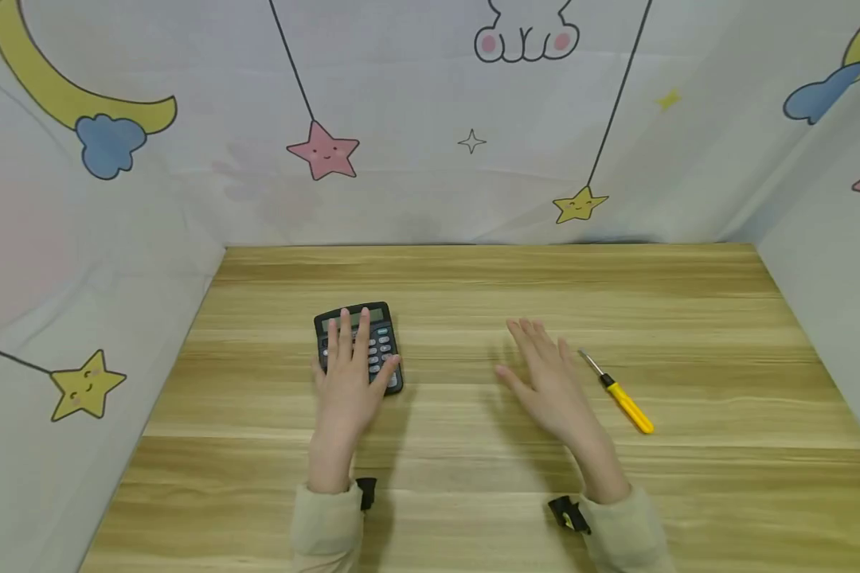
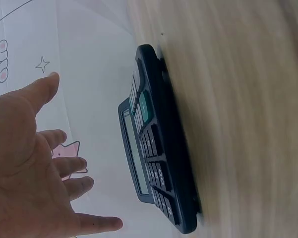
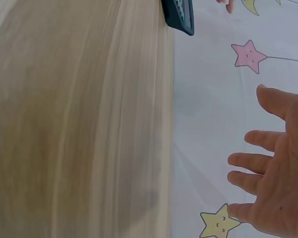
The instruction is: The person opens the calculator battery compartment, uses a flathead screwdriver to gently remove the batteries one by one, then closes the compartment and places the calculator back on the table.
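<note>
Two open hands over a table, with a calculator and a screwdriver

Both hands look free right now. The left hand is over the black calculator, left of the middle of the head picture. Its fingers are straight and spread apart. The left wrist picture shows a gap between the hand and the calculator, so it is not holding it. The calculator lies flat, with its screen end toward the top of the head picture.

The right hand is right of the middle, held up over the wooden table. Its fingers are out straight too, the thumb is out to the side, and it holds nothing.

Just to the right of that hand lies a screwdriver. Its yellow handle points to the lower right and its metal tip points to the upper left.

This looks like a waiting step, with no grabbing yet. To take the calculator, the left hand would need to go down and curl around its sides. To take the screwdriver, the right hand would need to go right and down to the handle, and mind the tip.

I see nothing blocking either hand. The left hand just hides some keys. A white cloth with stars and moons hangs behind the table. Black straps sit by the pale sleeves.
</note>
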`<state>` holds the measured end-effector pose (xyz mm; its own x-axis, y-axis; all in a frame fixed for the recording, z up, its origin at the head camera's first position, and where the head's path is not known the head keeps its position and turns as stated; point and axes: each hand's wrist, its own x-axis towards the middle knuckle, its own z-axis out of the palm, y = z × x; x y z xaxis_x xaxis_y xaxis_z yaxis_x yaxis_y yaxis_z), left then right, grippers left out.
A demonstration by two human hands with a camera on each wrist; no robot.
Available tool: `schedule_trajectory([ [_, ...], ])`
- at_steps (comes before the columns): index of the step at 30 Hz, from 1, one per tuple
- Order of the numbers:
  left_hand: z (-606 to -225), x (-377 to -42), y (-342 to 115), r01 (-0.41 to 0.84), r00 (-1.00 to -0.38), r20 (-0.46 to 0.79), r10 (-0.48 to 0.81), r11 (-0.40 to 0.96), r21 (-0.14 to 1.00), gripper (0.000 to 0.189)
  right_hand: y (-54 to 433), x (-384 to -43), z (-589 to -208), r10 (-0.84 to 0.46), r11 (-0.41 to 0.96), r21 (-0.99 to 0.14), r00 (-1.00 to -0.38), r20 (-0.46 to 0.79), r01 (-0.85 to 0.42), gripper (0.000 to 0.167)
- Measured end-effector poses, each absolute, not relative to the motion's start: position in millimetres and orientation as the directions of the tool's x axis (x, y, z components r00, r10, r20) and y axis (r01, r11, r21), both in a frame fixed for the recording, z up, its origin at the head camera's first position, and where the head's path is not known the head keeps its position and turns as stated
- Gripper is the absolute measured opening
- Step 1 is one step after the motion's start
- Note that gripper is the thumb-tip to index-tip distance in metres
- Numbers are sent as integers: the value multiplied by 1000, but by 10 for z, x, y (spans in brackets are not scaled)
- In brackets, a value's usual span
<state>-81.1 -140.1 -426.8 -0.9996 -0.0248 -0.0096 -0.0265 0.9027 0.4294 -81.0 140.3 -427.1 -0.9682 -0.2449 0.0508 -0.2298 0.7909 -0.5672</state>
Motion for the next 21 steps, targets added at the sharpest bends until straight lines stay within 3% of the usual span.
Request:
schedule_trajectory([
  [21, -4271, -901, -1610, -79, -996, -6, -86, 882, 465, 83, 1132, -867, -4259, -264, 701, -660, -958, 114, -272, 63],
])
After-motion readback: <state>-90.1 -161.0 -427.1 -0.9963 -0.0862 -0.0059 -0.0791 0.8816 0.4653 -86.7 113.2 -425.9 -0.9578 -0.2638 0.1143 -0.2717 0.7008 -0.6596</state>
